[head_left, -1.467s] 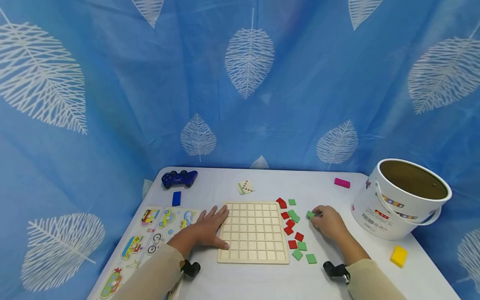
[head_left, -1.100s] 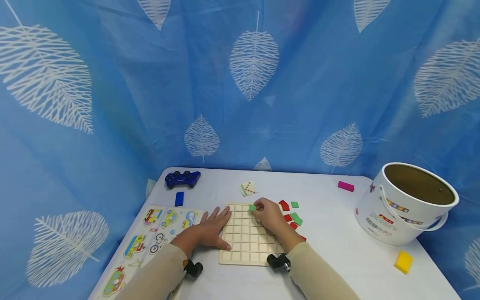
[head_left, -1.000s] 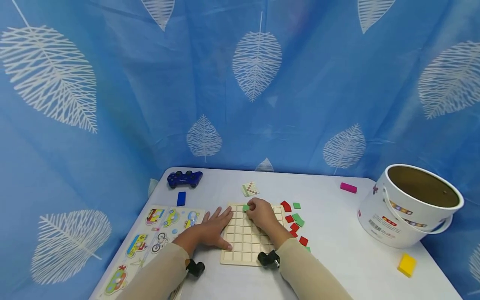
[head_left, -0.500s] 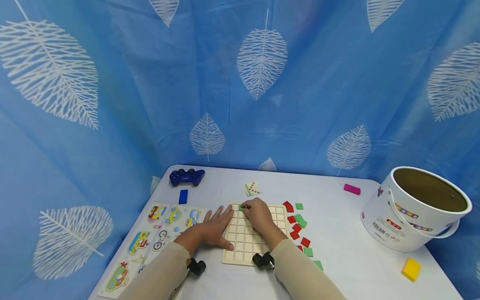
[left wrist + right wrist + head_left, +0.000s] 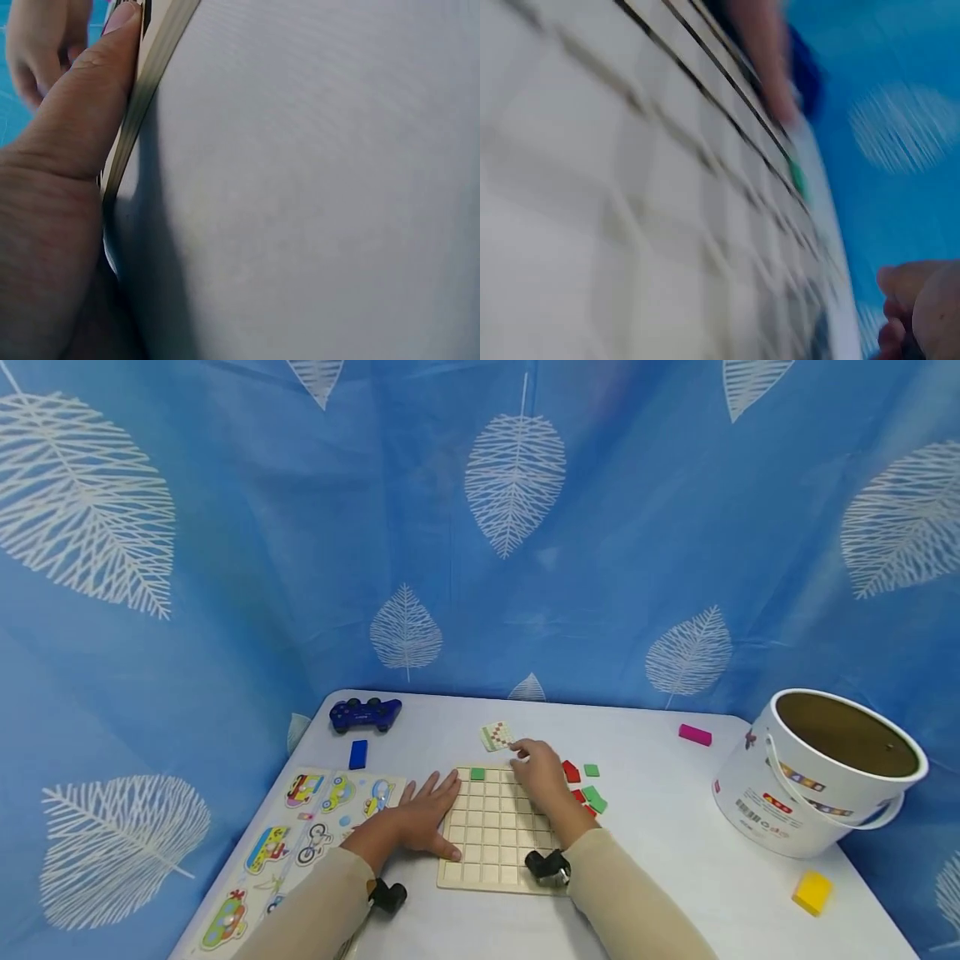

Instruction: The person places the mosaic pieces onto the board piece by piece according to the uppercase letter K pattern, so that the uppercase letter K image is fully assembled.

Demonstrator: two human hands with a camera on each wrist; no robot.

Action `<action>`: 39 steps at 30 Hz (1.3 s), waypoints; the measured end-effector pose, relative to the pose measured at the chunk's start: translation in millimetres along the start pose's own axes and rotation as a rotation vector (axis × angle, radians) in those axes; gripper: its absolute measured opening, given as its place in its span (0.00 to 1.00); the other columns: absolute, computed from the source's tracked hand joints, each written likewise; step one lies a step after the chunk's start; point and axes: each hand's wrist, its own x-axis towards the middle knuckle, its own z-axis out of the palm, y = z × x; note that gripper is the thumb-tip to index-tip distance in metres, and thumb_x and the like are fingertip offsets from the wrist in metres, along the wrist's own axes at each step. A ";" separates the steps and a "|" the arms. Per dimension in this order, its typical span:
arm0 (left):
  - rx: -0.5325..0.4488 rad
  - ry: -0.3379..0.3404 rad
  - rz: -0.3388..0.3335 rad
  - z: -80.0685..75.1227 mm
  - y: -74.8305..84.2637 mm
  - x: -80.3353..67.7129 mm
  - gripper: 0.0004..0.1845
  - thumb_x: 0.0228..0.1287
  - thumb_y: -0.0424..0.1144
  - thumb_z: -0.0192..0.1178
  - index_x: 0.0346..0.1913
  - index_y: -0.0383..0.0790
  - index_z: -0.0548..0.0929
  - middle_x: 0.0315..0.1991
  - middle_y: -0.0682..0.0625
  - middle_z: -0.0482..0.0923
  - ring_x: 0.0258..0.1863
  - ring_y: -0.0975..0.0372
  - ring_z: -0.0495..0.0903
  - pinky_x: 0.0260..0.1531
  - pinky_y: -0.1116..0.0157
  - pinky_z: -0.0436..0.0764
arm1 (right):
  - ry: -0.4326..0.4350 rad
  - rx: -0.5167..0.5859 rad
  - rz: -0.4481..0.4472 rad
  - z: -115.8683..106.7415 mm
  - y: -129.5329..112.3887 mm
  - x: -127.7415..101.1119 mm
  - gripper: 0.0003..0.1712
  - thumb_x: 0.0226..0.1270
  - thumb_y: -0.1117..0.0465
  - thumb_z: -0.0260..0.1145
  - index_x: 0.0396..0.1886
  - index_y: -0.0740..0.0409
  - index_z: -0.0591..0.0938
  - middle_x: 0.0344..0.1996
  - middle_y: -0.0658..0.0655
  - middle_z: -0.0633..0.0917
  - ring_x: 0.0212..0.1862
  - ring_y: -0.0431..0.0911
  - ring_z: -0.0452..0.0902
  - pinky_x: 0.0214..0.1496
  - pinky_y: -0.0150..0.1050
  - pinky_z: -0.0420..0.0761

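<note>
My left hand (image 5: 422,818) lies spread at the left side of a wooden grid board (image 5: 483,877), fingers straight. In the left wrist view its thumb (image 5: 94,94) rests along the board's edge. One green square tile (image 5: 477,774) sits in the far row of the grid, near the far left corner. Above the far right part of the board, my right hand (image 5: 542,777) hovers with loosely bent fingers and nothing visible in them. A small pattern card (image 5: 497,736) lies just beyond its fingertips. Red tiles (image 5: 572,772) and green tiles (image 5: 593,798) lie right of the board, partly hidden by the right arm.
A picture puzzle board (image 5: 288,843) lies at the left. Behind it are a blue block (image 5: 358,754) and a blue game controller (image 5: 365,715). On the right stand a white bucket (image 5: 780,802), a yellow block (image 5: 812,893) and a magenta block (image 5: 695,735).
My right hand carried a green tile from the right to the board's far left, let it go there, and moved back rightward. The left hand stayed on the board.
</note>
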 end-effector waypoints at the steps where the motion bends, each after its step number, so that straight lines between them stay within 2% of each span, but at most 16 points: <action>1: -0.002 0.002 -0.010 -0.5 -1.0 -1.5 0.72 0.48 0.75 0.73 0.86 0.46 0.43 0.88 0.52 0.33 0.86 0.48 0.31 0.80 0.37 0.35 | 0.024 0.000 0.019 -13.2 8.7 2.2 0.17 0.73 0.63 0.70 0.59 0.58 0.85 0.49 0.61 0.84 0.53 0.56 0.81 0.54 0.53 0.83; 4: -0.018 0.011 -0.018 -1.2 -3.1 -3.0 0.72 0.48 0.74 0.73 0.86 0.46 0.44 0.88 0.52 0.34 0.86 0.48 0.31 0.80 0.37 0.34 | 0.039 -0.059 0.095 -56.1 43.3 6.4 0.19 0.72 0.65 0.68 0.61 0.60 0.83 0.54 0.66 0.83 0.58 0.60 0.78 0.61 0.59 0.79; 8: -0.020 0.002 0.004 1.5 -4.2 -1.2 0.72 0.48 0.76 0.72 0.86 0.46 0.43 0.88 0.52 0.33 0.86 0.48 0.30 0.80 0.36 0.34 | -0.116 -0.087 0.235 -95.9 89.6 -0.4 0.25 0.72 0.64 0.66 0.68 0.56 0.80 0.67 0.67 0.77 0.71 0.65 0.69 0.73 0.67 0.69; 11: -0.004 0.002 0.007 4.7 -4.5 -1.3 0.72 0.48 0.76 0.71 0.86 0.46 0.43 0.88 0.51 0.33 0.86 0.48 0.31 0.80 0.36 0.35 | -0.213 -0.087 0.266 -102.8 109.6 -8.9 0.27 0.73 0.60 0.67 0.70 0.52 0.79 0.73 0.66 0.74 0.76 0.67 0.63 0.75 0.70 0.64; 16: -0.007 0.004 0.001 7.7 -4.2 -2.5 0.72 0.48 0.75 0.72 0.86 0.46 0.44 0.88 0.51 0.33 0.86 0.47 0.32 0.79 0.35 0.36 | -0.206 -0.119 0.189 -96.6 115.5 -15.4 0.23 0.73 0.59 0.68 0.65 0.56 0.82 0.67 0.67 0.77 0.72 0.66 0.68 0.74 0.68 0.66; 22: 0.011 -0.003 -0.008 7.8 -3.7 0.3 0.72 0.48 0.77 0.71 0.87 0.49 0.43 0.88 0.53 0.31 0.86 0.49 0.30 0.80 0.36 0.34 | -0.153 -0.122 0.195 -91.9 109.6 -10.7 0.18 0.71 0.60 0.70 0.59 0.58 0.83 0.58 0.63 0.83 0.61 0.59 0.76 0.69 0.63 0.75; 26: 0.017 0.005 -0.017 6.7 -4.5 2.5 0.72 0.48 0.77 0.71 0.87 0.50 0.43 0.88 0.54 0.31 0.86 0.50 0.30 0.80 0.37 0.34 | -0.057 -0.008 0.177 -78.5 91.6 -9.1 0.17 0.72 0.57 0.70 0.57 0.56 0.83 0.53 0.60 0.85 0.50 0.53 0.79 0.55 0.51 0.84; 29: 0.015 -0.002 -0.014 7.6 -5.1 2.7 0.72 0.48 0.76 0.71 0.87 0.50 0.43 0.88 0.54 0.31 0.86 0.50 0.30 0.80 0.37 0.34 | -0.035 0.063 0.102 -52.4 60.7 -13.7 0.14 0.72 0.57 0.71 0.54 0.53 0.85 0.50 0.56 0.86 0.47 0.49 0.81 0.47 0.45 0.84; 32: 0.011 -0.004 -0.006 9.0 -5.3 2.5 0.72 0.48 0.76 0.71 0.87 0.49 0.43 0.88 0.54 0.32 0.86 0.49 0.30 0.80 0.36 0.34 | -0.103 0.074 -0.023 -17.0 25.7 -20.0 0.09 0.71 0.60 0.71 0.49 0.51 0.87 0.48 0.53 0.86 0.46 0.47 0.83 0.45 0.45 0.84; 36: 0.017 0.002 -0.002 9.1 -5.8 2.7 0.71 0.49 0.77 0.70 0.87 0.49 0.42 0.88 0.54 0.32 0.86 0.49 0.31 0.80 0.36 0.35 | -0.184 0.008 -0.136 24.1 -9.4 -24.3 0.05 0.68 0.62 0.73 0.42 0.49 0.88 0.45 0.50 0.85 0.46 0.44 0.81 0.50 0.47 0.83; 39: 0.022 0.003 -0.002 7.8 -6.2 3.1 0.71 0.50 0.76 0.70 0.87 0.50 0.42 0.88 0.55 0.31 0.86 0.50 0.30 0.80 0.36 0.35 | -0.168 -0.079 -0.164 42.1 -23.4 -24.7 0.04 0.67 0.61 0.74 0.39 0.49 0.88 0.41 0.49 0.84 0.44 0.43 0.79 0.50 0.46 0.82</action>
